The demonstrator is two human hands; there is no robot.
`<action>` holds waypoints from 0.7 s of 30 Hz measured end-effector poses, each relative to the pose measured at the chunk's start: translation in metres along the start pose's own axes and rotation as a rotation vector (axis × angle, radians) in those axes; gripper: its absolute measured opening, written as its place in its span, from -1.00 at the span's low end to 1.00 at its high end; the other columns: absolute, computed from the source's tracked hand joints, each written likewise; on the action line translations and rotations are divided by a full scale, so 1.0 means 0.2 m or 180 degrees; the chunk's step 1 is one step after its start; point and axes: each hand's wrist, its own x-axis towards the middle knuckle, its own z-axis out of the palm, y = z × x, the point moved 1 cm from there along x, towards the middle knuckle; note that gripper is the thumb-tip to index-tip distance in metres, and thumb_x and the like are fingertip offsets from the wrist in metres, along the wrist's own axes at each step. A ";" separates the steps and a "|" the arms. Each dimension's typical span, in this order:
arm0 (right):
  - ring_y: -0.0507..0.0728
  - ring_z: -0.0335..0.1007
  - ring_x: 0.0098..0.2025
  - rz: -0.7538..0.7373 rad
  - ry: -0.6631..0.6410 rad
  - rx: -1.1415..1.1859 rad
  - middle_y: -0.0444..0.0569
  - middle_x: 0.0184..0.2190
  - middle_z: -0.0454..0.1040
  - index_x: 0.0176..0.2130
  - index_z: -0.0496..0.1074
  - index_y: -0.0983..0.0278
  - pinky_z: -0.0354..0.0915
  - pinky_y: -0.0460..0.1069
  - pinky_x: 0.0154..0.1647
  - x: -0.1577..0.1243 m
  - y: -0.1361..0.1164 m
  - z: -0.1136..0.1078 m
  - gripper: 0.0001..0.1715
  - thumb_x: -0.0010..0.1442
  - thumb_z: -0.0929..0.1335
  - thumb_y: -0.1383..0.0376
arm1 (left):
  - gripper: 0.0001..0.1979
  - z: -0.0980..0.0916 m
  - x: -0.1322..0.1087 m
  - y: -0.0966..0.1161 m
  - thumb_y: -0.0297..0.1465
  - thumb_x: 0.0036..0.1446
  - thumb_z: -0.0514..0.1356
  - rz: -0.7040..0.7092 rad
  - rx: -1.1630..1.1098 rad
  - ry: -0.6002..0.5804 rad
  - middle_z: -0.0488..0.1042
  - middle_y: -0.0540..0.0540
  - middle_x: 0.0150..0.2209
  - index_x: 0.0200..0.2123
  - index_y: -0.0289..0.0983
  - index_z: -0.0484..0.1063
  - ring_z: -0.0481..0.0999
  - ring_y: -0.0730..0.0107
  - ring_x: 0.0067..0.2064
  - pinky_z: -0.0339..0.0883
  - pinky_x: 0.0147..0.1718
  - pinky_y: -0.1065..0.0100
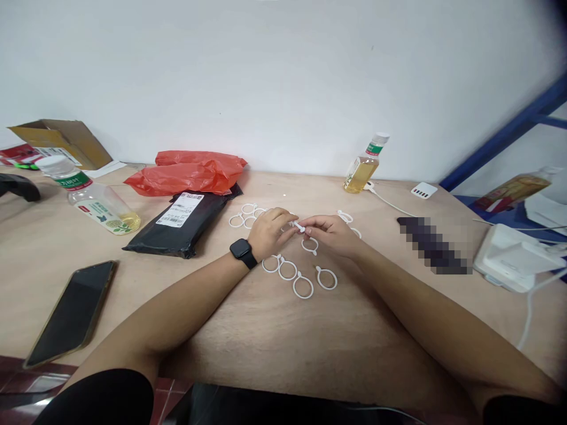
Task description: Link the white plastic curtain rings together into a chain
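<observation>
My left hand [269,231], with a black watch [243,252] on its wrist, and my right hand [330,231] meet over the middle of the wooden table [274,330]. Both pinch one small white plastic ring [300,226] between their fingertips. Several more white rings [303,285] lie loose on the table just in front of the hands. Another cluster of white rings [244,218] lies behind my left hand, and a few rings [345,217] lie behind my right hand.
A black parcel [186,223] and a red plastic bag [190,172] lie left of the rings. A lying bottle [88,198] and a phone [73,313] are at the far left. An upright bottle [364,166], a white charger [424,190] and a white box [509,257] are on the right.
</observation>
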 end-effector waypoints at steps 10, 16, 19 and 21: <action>0.07 0.40 -0.41 0.0021 0.0023 -0.0403 -0.08 -0.43 0.55 -0.16 0.58 0.27 0.26 -0.07 -0.43 -0.02 0.01 0.02 -0.63 0.22 0.31 0.11 | -0.67 0.01 -0.01 0.00 -0.19 0.36 0.05 0.0095 0.0188 -0.0314 0.60 -0.11 -0.27 -0.19 -0.23 0.56 0.53 0.32 -0.22 0.30 -0.20 0.26; 0.05 0.37 -0.47 0.0021 0.0149 -0.0557 -0.10 -0.48 0.52 -0.18 0.57 0.29 0.24 -0.06 -0.45 -0.02 0.00 0.04 -0.63 0.23 0.29 0.13 | -0.66 0.01 -0.01 0.00 -0.19 0.36 0.05 0.0128 0.0305 -0.0397 0.60 -0.12 -0.27 -0.18 -0.22 0.56 0.53 0.30 -0.22 0.27 -0.21 0.26; 0.05 0.34 -0.49 -0.0047 0.0209 -0.0675 -0.11 -0.52 0.50 -0.20 0.58 0.29 0.21 -0.07 -0.47 -0.02 0.01 0.04 -0.64 0.23 0.28 0.15 | -0.67 0.02 -0.01 0.01 -0.20 0.36 0.06 0.0141 0.0431 -0.0381 0.60 -0.12 -0.29 -0.21 -0.23 0.56 0.52 0.29 -0.22 0.25 -0.22 0.25; 0.03 0.30 -0.51 -0.0114 0.0233 -0.0729 -0.12 -0.54 0.47 -0.21 0.59 0.30 0.18 -0.07 -0.48 -0.02 0.01 0.04 -0.64 0.22 0.29 0.15 | -0.67 0.01 -0.01 0.02 -0.21 0.36 0.06 0.0116 0.0555 -0.0364 0.59 -0.13 -0.30 -0.23 -0.24 0.56 0.51 0.28 -0.23 0.24 -0.22 0.24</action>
